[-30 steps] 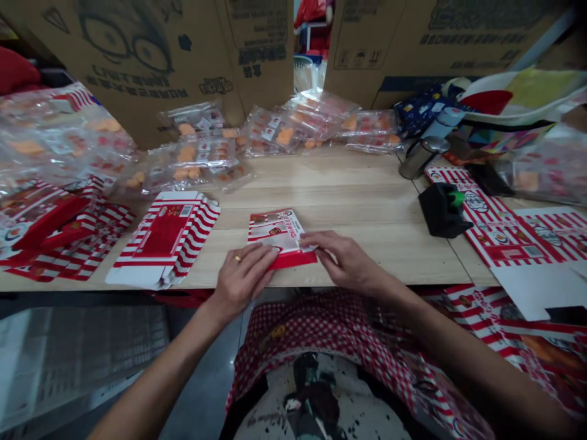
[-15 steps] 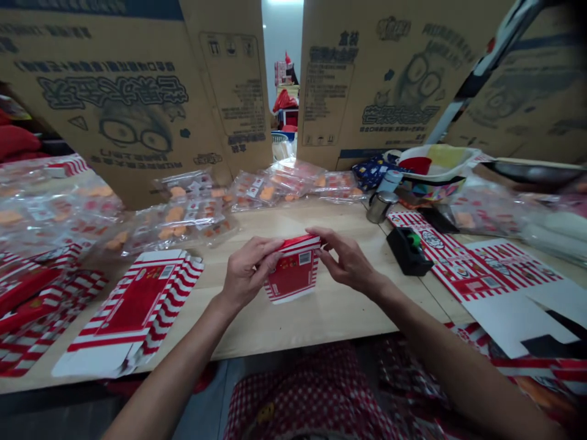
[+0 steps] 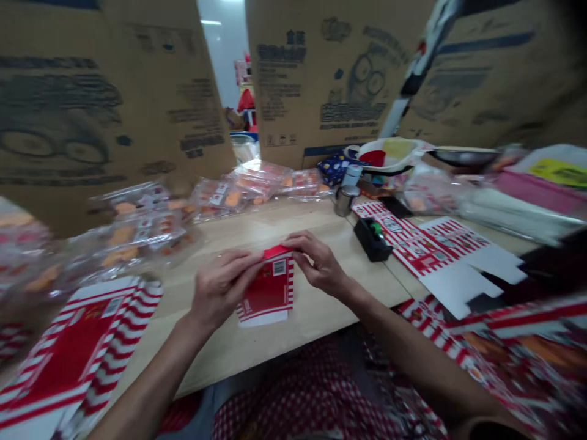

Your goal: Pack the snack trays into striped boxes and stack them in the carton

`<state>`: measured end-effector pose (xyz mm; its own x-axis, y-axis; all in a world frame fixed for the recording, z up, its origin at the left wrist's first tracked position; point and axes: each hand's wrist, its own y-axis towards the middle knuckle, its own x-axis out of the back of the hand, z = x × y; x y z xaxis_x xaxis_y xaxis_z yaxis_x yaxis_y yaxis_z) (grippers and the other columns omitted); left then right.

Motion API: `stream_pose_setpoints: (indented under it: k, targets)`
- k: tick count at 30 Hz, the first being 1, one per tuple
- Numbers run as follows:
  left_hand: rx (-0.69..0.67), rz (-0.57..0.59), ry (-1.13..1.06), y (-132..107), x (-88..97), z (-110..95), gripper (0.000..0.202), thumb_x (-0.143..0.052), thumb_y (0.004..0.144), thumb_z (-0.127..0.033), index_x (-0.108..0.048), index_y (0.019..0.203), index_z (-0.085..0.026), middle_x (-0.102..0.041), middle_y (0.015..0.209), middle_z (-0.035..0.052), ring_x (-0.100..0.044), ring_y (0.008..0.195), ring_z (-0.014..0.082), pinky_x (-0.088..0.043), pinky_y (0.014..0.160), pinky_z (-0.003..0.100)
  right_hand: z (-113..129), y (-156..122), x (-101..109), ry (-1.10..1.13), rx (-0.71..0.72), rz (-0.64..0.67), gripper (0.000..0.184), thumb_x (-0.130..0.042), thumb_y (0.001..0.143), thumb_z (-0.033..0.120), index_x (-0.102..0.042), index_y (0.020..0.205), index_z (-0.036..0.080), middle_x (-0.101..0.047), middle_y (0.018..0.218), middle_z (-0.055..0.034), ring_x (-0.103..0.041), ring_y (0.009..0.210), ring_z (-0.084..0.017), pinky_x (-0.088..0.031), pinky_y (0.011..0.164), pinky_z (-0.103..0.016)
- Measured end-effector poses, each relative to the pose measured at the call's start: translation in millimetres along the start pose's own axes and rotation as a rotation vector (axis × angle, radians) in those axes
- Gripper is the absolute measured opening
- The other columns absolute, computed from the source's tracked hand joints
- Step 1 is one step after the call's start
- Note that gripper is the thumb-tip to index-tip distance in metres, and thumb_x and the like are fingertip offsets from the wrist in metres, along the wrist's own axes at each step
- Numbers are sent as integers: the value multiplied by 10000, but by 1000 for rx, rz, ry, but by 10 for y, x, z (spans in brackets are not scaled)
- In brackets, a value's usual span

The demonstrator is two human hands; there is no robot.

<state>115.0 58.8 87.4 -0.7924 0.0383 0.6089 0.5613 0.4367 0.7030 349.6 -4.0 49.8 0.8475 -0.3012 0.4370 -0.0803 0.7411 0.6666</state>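
The small red-and-white striped carton stood upright over the wooden table, long axis near vertical, barcode face toward the camera, red flap on top. Flat cartons lay to its left, snack packets behind and a black tape dispenser to the right, none blocking it. The left hand and right hand pinched its upper corners from either side

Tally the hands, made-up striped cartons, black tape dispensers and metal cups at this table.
Striped carton, made up: 1
Hands on it: 2, left hand and right hand
Black tape dispenser: 1
Metal cup: 1
Total: 5
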Motion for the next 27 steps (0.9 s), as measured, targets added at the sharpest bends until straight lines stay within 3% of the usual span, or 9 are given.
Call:
stream_pose_setpoints:
  k: [3, 6, 9, 12, 16, 21, 27]
  targets:
    - [57, -148, -53, 40, -136, -26, 235, -695, 898, -163, -747, 1104, -265, -759, 1046, 23, -721, 885, 155, -570, 771, 258, -153, -175, 487, -114, -466, -199, 332, -502, 920, 150, -636, 1212, 233, -615, 1273, -83, -658, 1022, -185, -543, 898, -326]
    - [73, -135, -130, 63, -308, 4, 240, -709, 884, -168, -748, 1099, -267, -757, 1061, 14, -721, 897, 159, -567, 776, 261, -474, -465, 1193, -341, -945, -413, 316, -544, 868, 113, -667, 1152, 177, -643, 1227, -121, -623, 1114, -243, -513, 947, -359]
    - [67, -48, -158, 96, -446, 3, 200, -702, 892, -188, -750, 1076, -249, -754, 1042, 19, -721, 897, 163, -559, 766, 258, -821, -752, 1698, -331, -1238, -433, 152, -625, 900, 182, -671, 1036, 131, -689, 993, -116, -661, 989, -246, -546, 860, -369]
    - [53, 13, -154, 157, -526, -54, 176, -689, 905, -218, -745, 1071, -241, -751, 1015, 17, -720, 874, 157, -549, 738, 248, -1086, -884, 1834, -197, -1445, -365, 241, -641, 964, 331, -649, 1095, 130, -679, 1009, -68, -670, 865, -180, -581, 768, -352]
    - [65, 61, -139, 234, -582, -131, 161, -678, 915, -268, -746, 1059, -241, -753, 984, 17, -719, 855, 162, -543, 715, 247, -1195, -913, 1794, 9, -1513, -306, 296, -614, 991, 367, -624, 1187, 145, -668, 1088, -65, -669, 866, -162, -596, 740, -335]
    - [75, 42, -135, 267, -612, -132, 174, -684, 907, -293, -755, 1059, -247, -756, 953, 25, -714, 809, 172, -546, 696, 264, -979, -1068, 1851, 269, -1414, -238, 173, -718, 898, 294, -631, 951, 154, -686, 825, -16, -710, 668, -159, -565, 570, -246]
    - [67, 26, -110, 289, -626, -151, 175, -682, 907, -278, -750, 1067, -261, -756, 970, 28, -712, 821, 186, -568, 726, 303, -792, -1276, 1725, 372, -1328, -321, 258, -819, 710, 276, -589, 767, 174, -664, 663, -9, -725, 644, -197, -592, 589, -267]
